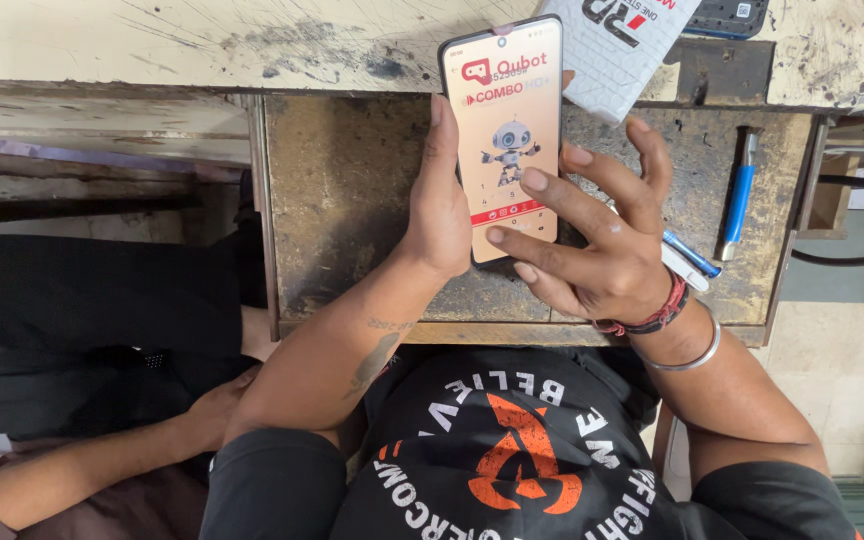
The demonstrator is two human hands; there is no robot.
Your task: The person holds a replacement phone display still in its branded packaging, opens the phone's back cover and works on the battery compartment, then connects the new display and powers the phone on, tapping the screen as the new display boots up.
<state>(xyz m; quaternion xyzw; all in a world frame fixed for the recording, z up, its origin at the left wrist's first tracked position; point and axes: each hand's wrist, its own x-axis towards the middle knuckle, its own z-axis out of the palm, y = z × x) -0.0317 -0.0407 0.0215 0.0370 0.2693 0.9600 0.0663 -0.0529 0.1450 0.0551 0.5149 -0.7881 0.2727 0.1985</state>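
Phone held upright in left hand, right hand touching its screen.

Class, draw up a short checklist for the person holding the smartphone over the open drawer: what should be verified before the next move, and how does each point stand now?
1. Left hand grips the smartphone by its edge: ok.
2. Screen lit and facing the person: ok.
3. Right hand fingertips at the screen's lower part: ok.
4. Phone over the open drawer, not beyond it: ok.
5. Blue-handled tool lies apart from the hands: ok.
6. Phone's back undamaged: cannot tell.
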